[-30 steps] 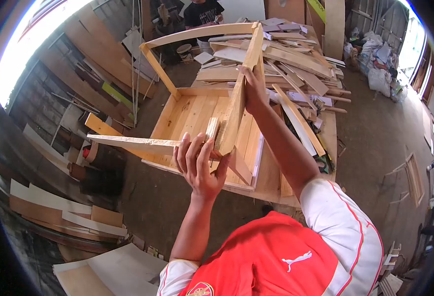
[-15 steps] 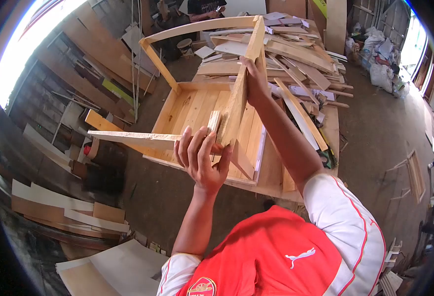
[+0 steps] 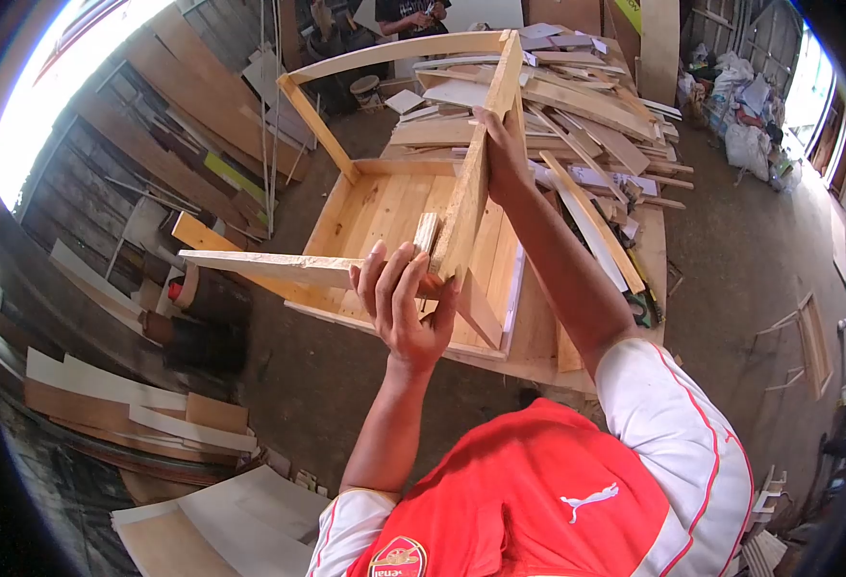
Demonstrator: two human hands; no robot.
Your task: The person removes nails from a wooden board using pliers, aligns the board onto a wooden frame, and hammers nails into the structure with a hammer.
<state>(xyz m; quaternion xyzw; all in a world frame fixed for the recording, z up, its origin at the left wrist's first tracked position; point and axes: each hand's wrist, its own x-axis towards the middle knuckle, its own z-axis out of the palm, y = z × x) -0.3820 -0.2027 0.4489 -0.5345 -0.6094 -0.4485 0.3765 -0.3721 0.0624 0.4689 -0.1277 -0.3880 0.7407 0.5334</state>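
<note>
A pale wooden frame [image 3: 393, 56] rises from a shallow slatted wooden box [image 3: 365, 216] on the workbench. My left hand [image 3: 404, 303] wraps round the near corner of the frame, where a loose-ended board [image 3: 269, 266] runs off to the left. Near those fingertips a short wood block [image 3: 426, 232] stands against the rail, and a thin nail or screw shows by the palm. My right hand [image 3: 505, 154] grips the right rail [image 3: 471, 188] further up, thumb on top and the other fingers mostly hidden behind it.
Offcuts [image 3: 586, 106] are heaped on the workbench [image 3: 538, 365] behind the box. Another person [image 3: 413, 17] is beyond the frame at the top. Sheets and boards [image 3: 144, 409] lie at left; bags [image 3: 745, 144] and a small wooden frame [image 3: 812, 346] are on the floor at right.
Both hands keep their hold on the frame. The view has shifted slightly, so the frame and hands appear a little further right. The other person's hands have come more into view.
</note>
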